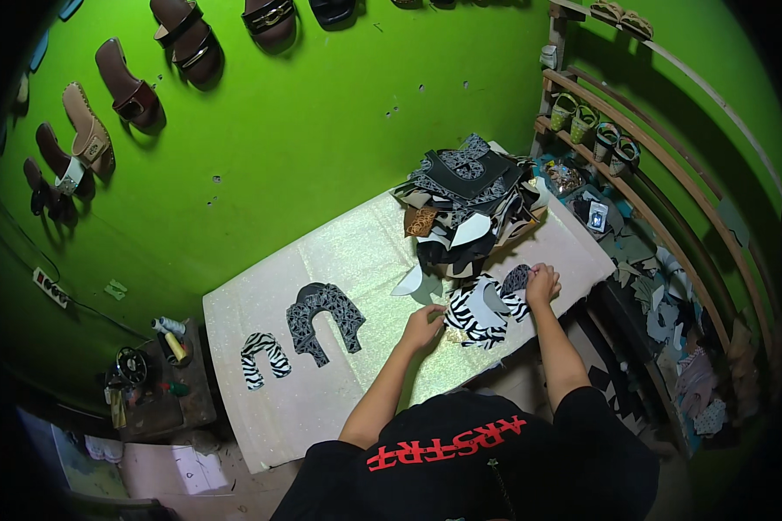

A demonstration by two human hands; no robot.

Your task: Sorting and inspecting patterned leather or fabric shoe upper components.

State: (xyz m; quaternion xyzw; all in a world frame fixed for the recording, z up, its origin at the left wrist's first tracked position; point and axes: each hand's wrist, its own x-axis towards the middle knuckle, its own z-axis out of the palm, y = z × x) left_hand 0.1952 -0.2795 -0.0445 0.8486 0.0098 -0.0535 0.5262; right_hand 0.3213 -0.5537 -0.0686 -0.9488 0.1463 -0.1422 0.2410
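Several zebra-print cut pieces lie in a loose heap near the table's right front, with plain grey backing showing on one. My left hand is at the heap's left edge, its fingers curled and the tips closed on a zebra-print piece. On the heap's right side my right hand pinches a dark grey patterned cut piece. Farther left on the table lie U-shaped dark patterned pieces, one overlapping another. A smaller U-shaped zebra-print piece is beside them.
A tall pile of mixed cut pieces stands behind my hands on the pale table. Sandals hang on the green wall. A wooden rack with shoes and scraps stands right. Thread spools are on a small table left.
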